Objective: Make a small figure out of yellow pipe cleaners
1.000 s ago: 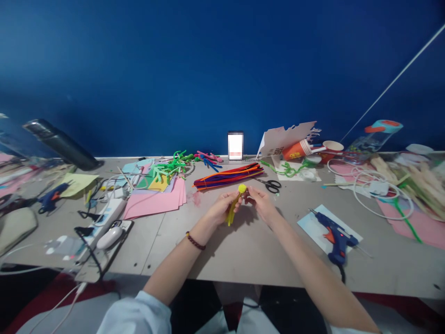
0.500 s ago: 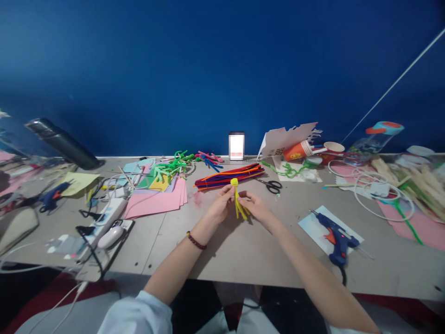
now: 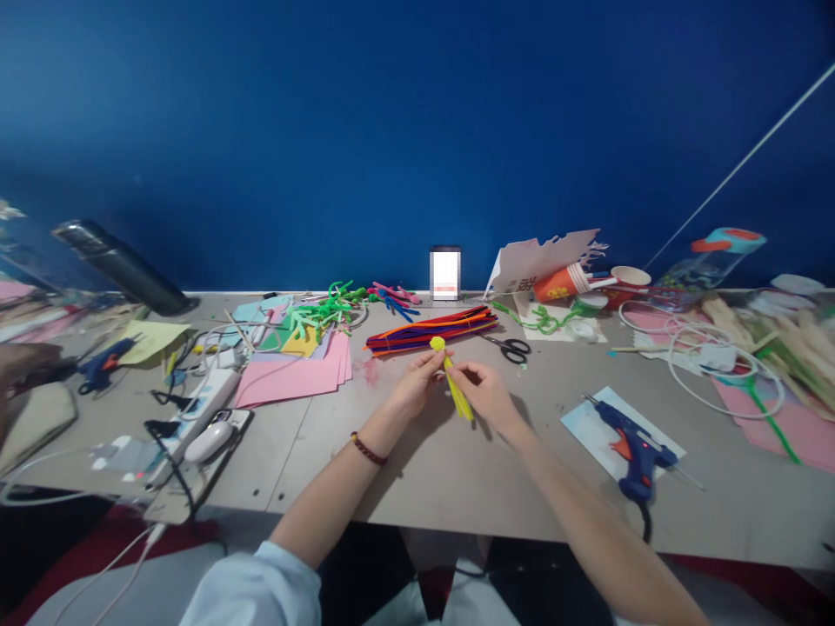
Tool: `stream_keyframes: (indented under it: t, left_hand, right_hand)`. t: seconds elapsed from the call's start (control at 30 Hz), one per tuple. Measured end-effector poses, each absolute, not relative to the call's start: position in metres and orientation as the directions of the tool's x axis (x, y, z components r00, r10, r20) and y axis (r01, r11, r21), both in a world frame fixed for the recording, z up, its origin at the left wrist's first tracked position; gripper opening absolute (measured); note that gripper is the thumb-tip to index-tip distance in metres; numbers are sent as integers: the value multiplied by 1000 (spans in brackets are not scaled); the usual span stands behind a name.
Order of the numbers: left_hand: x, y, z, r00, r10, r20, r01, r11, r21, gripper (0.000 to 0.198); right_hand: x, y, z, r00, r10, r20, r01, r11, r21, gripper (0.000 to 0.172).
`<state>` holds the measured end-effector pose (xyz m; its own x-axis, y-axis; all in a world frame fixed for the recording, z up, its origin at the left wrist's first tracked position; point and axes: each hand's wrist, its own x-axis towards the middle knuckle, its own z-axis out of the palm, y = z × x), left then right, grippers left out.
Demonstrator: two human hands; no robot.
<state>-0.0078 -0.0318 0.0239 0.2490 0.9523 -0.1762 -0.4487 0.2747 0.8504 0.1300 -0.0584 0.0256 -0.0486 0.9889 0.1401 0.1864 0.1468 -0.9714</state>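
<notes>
Since half a second ago, the right hand point(image 3: 484, 391) has risen along the yellow bundle point(image 3: 460, 402), whose splayed strands now lie closer together and slant to the right. At the left edge a dark, blurred shape point(image 3: 26, 369), perhaps another person's arm, has come further into view.

The bundle is held above the worktop point(image 3: 457, 491), just nearer than the coloured stems point(image 3: 430, 335). The left hand point(image 3: 412, 387) pinches it narrowly, right under its round yellow knob point(image 3: 437, 344); the right hand has thumb and fingers closed on the strands just below. The fingers hide the neck, so how firmly the knob is fixed cannot be told.

If the right hand's pinch slackens, the strands could spread again. Twisting or pulling against the left fingers could bend the neck or work the knob loose. The scissors point(image 3: 515, 350) lie near the right knuckles, where a careless outward swing might knock them. The right forearm is close to the glue gun's cord point(image 3: 645, 522); snagging it could drag the glue gun point(image 3: 636, 448) off its card point(image 3: 579, 419).
</notes>
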Motion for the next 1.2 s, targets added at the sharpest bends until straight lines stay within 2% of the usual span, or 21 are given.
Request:
stream_keyframes:
  t: [0.2, 0.27, 0.37, 0.47, 0.7, 1.0, 1.1, 1.2]
  left_hand:
    - [-11, -33, 34, 298, 937, -180, -412, 297, 862, 27]
    - [-11, -35, 36, 343, 922, -177, -366, 305, 879, 27]
    - [-9, -39, 35, 398, 903, -161, -303, 295, 906, 28]
    - [-8, -41, 32, 418, 897, -145, -278, 278, 919, 26]
    - [-8, -40, 32, 445, 887, -122, -302, 277, 912, 22]
    - [-6, -39, 27, 439, 893, -98, -383, 284, 879, 23]
    - [-6, -39, 27, 447, 889, -102, -406, 303, 862, 23]
    - [-7, -40, 31, 456, 884, -107, -412, 316, 855, 24]
  right_hand:
    - [138, -53, 25, 92, 969, 230, 136, 217, -967, 29]
    - [143, -50, 26, 94, 946, 311, 141, 297, -945, 28]
    - [148, -48, 31, 2, 888, 460, 213, 449, -868, 28]
    - [151, -49, 35, -76, 837, 542, 280, 540, -794, 29]
    - [152, -51, 34, -153, 787, 597, 364, 607, -707, 30]
    - [158, -49, 30, -275, 654, 705, 461, 733, -500, 37]
    - [156, -50, 32, -246, 660, 710, 411, 734, -541, 35]
    - [152, -52, 33, -159, 766, 623, 233, 642, -730, 28]
